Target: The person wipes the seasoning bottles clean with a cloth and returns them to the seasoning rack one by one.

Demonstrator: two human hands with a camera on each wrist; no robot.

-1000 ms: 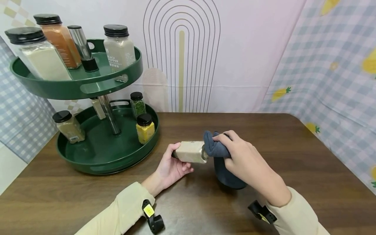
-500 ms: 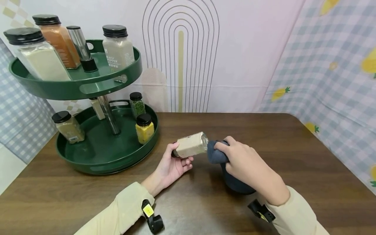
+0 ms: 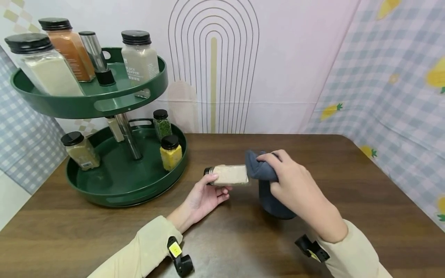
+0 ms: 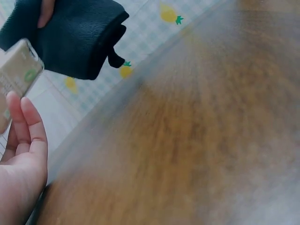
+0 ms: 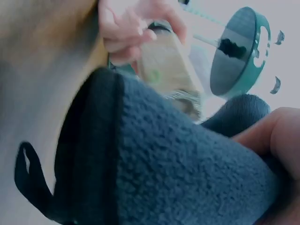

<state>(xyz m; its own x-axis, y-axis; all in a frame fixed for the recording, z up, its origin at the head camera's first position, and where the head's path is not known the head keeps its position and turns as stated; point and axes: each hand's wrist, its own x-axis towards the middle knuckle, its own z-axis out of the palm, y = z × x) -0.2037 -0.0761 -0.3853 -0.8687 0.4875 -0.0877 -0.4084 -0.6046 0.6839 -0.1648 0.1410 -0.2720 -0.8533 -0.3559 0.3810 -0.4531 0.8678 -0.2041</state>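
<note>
My left hand (image 3: pixel 203 199) holds a small glass spice jar (image 3: pixel 230 175) of pale powder on its side, gripping near the black lid. The jar's base points right; a green mark (image 4: pixel 30 75) shows on it in the left wrist view. Bunched in my right hand (image 3: pixel 297 185) is a dark blue-grey cloth (image 3: pixel 261 168). Its upper fold meets or overlaps the jar's base end; whether it touches cannot be told. The rest of the cloth hangs toward the table. Fleecy texture and a hanging loop (image 5: pixel 30 173) show in the right wrist view.
At left stands a green two-tier turntable, its lower tray (image 3: pixel 126 197) on the wooden table (image 3: pixel 222 247). Larger jars, such as the black pepper jar (image 3: pixel 140 61), and a metal cylinder (image 3: pixel 95 54) occupy the upper tray. Small jars, including a yellow one (image 3: pixel 171 156), sit below.
Half a second ago the jar's base end tilted up with the cloth lower beside it. The jar is now nearly level, and my right hand has risen with the cloth to its base.
</note>
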